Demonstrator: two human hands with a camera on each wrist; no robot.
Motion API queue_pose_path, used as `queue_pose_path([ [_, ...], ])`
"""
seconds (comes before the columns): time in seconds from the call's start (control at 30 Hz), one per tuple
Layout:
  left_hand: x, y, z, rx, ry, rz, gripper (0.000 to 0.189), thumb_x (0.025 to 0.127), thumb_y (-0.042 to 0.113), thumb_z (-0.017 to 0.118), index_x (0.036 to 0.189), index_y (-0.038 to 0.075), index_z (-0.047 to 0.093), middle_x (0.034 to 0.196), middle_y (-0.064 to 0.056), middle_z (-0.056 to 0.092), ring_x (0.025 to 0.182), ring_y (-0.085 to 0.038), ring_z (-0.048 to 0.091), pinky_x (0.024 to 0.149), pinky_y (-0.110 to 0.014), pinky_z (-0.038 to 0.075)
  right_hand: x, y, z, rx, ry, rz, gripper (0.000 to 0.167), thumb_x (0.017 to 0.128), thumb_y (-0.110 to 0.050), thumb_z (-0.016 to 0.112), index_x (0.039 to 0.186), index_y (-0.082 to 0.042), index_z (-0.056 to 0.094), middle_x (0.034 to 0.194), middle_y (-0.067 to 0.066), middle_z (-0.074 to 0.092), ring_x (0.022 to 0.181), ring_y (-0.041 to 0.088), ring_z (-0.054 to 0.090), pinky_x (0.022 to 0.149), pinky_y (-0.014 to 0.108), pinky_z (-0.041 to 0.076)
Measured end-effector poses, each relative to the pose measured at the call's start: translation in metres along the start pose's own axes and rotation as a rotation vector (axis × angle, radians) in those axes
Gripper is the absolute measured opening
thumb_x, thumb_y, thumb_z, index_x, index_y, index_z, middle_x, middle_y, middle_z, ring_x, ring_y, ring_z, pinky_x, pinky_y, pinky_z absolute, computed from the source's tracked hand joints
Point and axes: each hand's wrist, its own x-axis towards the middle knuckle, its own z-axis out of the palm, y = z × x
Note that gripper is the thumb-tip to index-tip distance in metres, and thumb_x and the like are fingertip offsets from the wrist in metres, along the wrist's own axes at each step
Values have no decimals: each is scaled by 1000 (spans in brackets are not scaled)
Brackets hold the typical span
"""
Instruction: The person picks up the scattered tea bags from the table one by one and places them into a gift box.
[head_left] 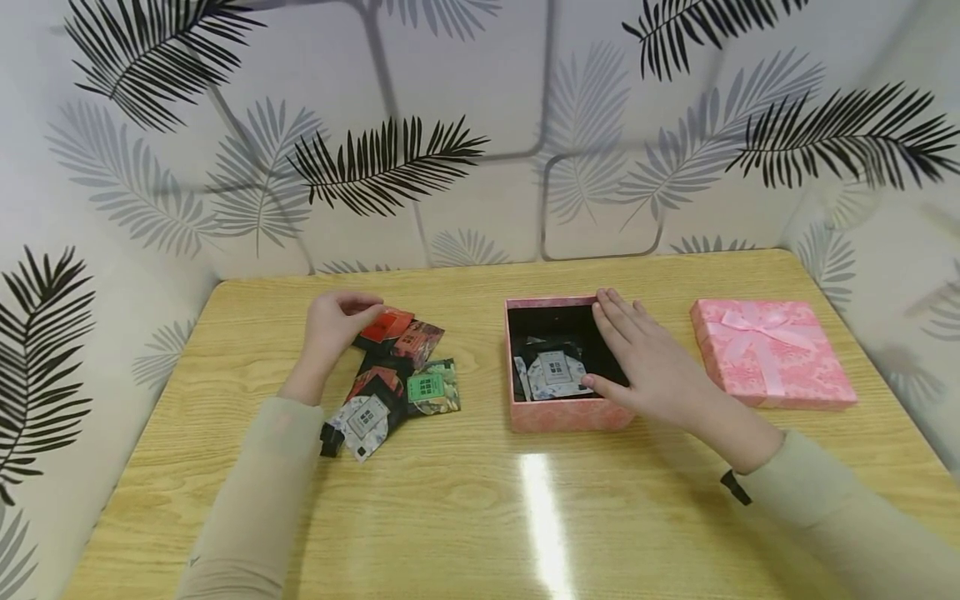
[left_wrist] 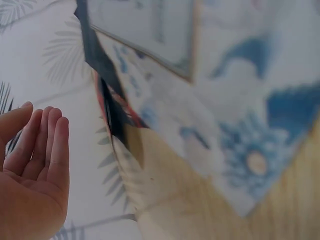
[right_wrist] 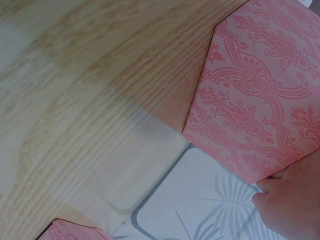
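My left hand (head_left: 332,327) is at the upper left of a loose pile of small flat sachets, thumb and fingers beside a red sachet (head_left: 387,323). Its fingers look straight in the left wrist view, with nothing between them. Around it lie a dark red patterned sachet (head_left: 420,340), a green-labelled sachet (head_left: 431,385) and a white-and-blue sachet (head_left: 367,418). My right hand (head_left: 656,362) rests across the right side of an open pink box (head_left: 566,417), fingers extended along the rim. Inside the black-lined box lies another white-and-blue sachet (head_left: 555,375).
A pink lid (head_left: 813,354) with a ribbon bow lies on the wooden table (head_left: 450,517) to the right of the box. Behind the table stands a leaf-patterned backdrop (head_left: 480,208). A small black piece (head_left: 736,487) shows at the right cuff.
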Motion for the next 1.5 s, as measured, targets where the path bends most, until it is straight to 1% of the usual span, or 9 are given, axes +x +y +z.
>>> queue_pose_path([
  [0.17,2,-14,-2,-20,11,-29,29,102,18,73,125,1,78,125,-25,75,82,10,61,77,-10,52,0,0,0,-1,-1,-1,98,104,-56,58,167,7,16,177,24,12,166,41,12,135,57,15],
  [0.43,7,-29,-8,13,34,-61,30,101,19,75,125,0,78,124,-24,76,79,11,59,77,-12,54,0,0,0,0,10,-10,98,104,-55,59,166,7,17,177,25,13,166,41,12,135,57,15],
  [0.53,8,-31,-11,33,38,-65,29,100,17,75,124,0,78,124,-25,76,83,5,63,76,-11,53,0,1,1,-2,9,-10,98,104,-56,59,166,8,17,177,25,14,166,41,12,135,57,15],
  [0.67,10,-34,-13,58,23,-65,30,100,15,75,126,-1,77,125,-25,75,99,-20,74,74,-9,50,-1,1,1,1,5,-7,98,104,-55,60,166,8,17,177,25,13,166,41,12,135,57,15],
  [0.8,12,-37,-15,91,10,-63,32,100,15,75,127,-3,75,126,-26,75,112,-39,73,84,-21,58,0,1,0,2,4,-6,98,104,-54,60,166,8,17,177,25,12,166,41,12,135,57,15],
  [0.93,14,-38,-16,103,-15,-81,34,101,15,75,129,-4,74,128,-28,73,115,-42,71,99,-46,60,0,1,1,1,5,-5,98,103,-55,61,166,8,18,177,25,13,166,41,13,135,58,16],
  [1.0,15,-37,-16,111,-33,-89,36,101,15,75,130,-4,73,129,-29,73,117,-42,70,102,-52,58,0,1,1,2,4,-4,99,103,-55,61,166,8,18,177,25,13,166,41,13,135,58,17],
  [1.3,23,-34,-11,136,-139,-95,45,100,17,76,137,-7,66,134,-30,70,122,-43,70,106,-50,58,0,2,2,-4,1,-6,99,103,-55,61,166,8,18,177,25,12,166,41,13,135,58,17],
  [1.5,28,-36,-8,148,-180,-90,52,99,16,78,143,-7,62,138,-30,67,125,-43,66,108,-51,56,0,2,1,1,-2,-2,99,103,-54,62,166,8,17,177,25,12,166,41,13,135,57,16],
])
